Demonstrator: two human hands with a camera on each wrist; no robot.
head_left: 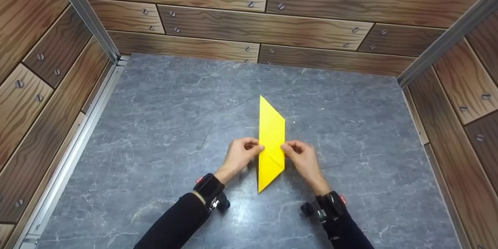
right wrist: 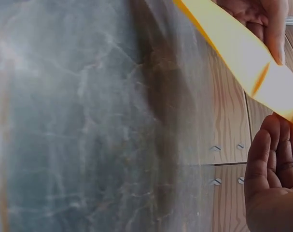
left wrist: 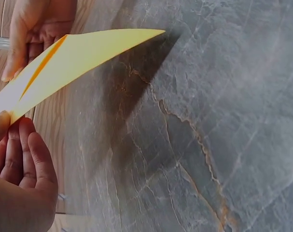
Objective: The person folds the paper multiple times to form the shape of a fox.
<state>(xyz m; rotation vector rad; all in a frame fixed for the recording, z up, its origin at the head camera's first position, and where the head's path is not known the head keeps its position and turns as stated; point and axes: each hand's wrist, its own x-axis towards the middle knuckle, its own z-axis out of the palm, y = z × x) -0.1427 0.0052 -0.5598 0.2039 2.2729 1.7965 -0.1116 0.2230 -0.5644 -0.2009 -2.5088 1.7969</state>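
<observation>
A folded sheet of yellow paper [head_left: 272, 136], shaped like a long slanted parallelogram, is held between both hands above the grey surface. My left hand [head_left: 240, 155] pinches its left edge near the middle, thumb on top. On the opposite edge, my right hand [head_left: 306, 160] pinches it the same way. A short diagonal flap line shows on the lower half. In the left wrist view the paper [left wrist: 83, 58] is raised off the surface, with a slit along the fold. The right wrist view shows the paper [right wrist: 233, 41] with the left hand behind it.
The grey marbled tabletop [head_left: 175, 105] lies beneath the hands. Wood-patterned walls [head_left: 218, 23] with printed screws stand at the back and both sides. A metal rail [head_left: 74, 148] runs along the left edge. Each wrist carries a black strapped camera [head_left: 210, 188].
</observation>
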